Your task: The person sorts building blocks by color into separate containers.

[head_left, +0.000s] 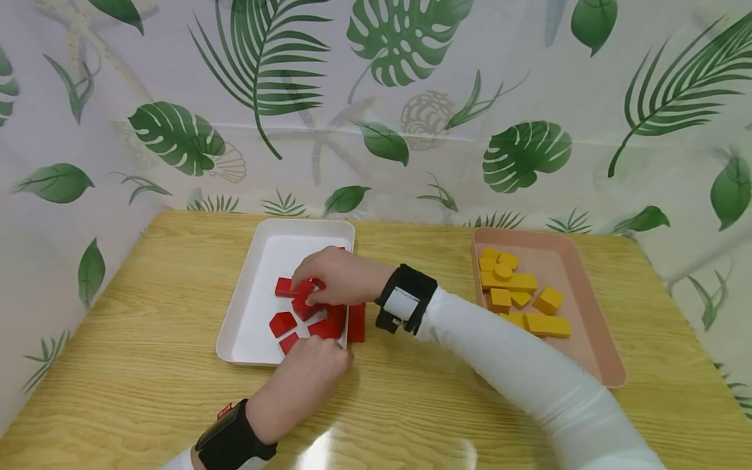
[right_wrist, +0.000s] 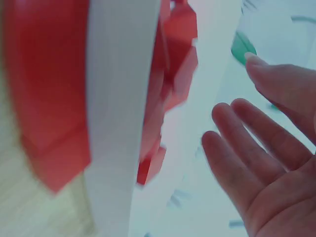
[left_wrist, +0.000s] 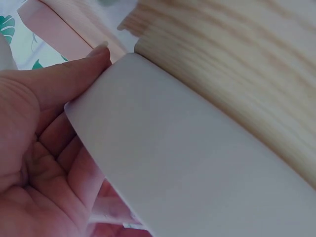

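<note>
A white tray (head_left: pixel 239 320) holds several red wooden blocks (head_left: pixel 283 323), mostly toward its right side. My left hand (head_left: pixel 308 375) grips the tray's near right corner; in the left wrist view the thumb (left_wrist: pixel 74 81) lies by the corner and the other fingers curl at the rim. Over the blocks inside the tray is my right hand (head_left: pixel 337 275). The right wrist view shows that hand (right_wrist: pixel 271 163) with fingers spread and nothing between them. Another red block (head_left: pixel 356 324) lies on the table against the outside of the tray's right wall.
A pink tray (head_left: pixel 587 307) with several yellow blocks (head_left: pixel 517 282) stands to the right, partly covered by my right sleeve (head_left: pixel 517 365). Behind the wooden table (head_left: pixel 147 326) hangs a leaf-patterned cloth (head_left: pixel 329 143).
</note>
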`<state>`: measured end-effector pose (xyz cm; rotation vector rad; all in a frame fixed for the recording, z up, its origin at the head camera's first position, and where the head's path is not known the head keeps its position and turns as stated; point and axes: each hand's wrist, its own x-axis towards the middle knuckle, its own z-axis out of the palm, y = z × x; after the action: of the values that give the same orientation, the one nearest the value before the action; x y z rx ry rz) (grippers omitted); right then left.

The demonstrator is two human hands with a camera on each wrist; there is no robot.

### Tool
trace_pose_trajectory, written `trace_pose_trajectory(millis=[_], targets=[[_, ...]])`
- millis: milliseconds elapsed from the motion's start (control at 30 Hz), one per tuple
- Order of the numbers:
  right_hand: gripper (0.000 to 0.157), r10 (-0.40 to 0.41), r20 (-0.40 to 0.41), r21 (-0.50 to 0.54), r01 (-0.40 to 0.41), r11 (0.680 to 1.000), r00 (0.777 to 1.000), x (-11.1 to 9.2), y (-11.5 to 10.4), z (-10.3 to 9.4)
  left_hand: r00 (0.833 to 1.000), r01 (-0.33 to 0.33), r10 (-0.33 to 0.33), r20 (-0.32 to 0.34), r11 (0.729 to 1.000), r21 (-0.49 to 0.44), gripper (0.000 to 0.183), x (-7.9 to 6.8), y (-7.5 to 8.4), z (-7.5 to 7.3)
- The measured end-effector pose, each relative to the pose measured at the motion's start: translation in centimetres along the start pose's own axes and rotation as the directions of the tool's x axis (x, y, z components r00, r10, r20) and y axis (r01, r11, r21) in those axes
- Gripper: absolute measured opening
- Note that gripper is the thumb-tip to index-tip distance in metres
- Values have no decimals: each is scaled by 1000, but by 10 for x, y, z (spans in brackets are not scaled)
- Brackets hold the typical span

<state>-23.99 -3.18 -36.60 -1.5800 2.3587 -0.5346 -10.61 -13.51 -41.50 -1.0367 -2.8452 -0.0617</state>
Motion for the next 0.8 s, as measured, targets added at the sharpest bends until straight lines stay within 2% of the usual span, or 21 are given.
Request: trace_pose_trajectory(millis=[233,400,467,600,800], targets=[[26,86,-48,15,-85,996,995,-31,24,-8,1000,3,-3,30,1000,-15,6,2,0,0],[14,173,-71,7,-173,985,982,-45,35,-4,999,13,-12,52,1000,-29,5,1,0,0],[11,209,-55,-12,-210,978,976,-48,38,-1,998,16,-15,55,1000,-25,4,1,0,0],[15,256,4,-44,-255,966,967,-50,43,5,998,23,-22,54,999,-23,4,1,0,-1],[28,244,34,-64,-241,968,969,-49,49,12,999,21,-22,36,1000,20,5,1,0,-2]])
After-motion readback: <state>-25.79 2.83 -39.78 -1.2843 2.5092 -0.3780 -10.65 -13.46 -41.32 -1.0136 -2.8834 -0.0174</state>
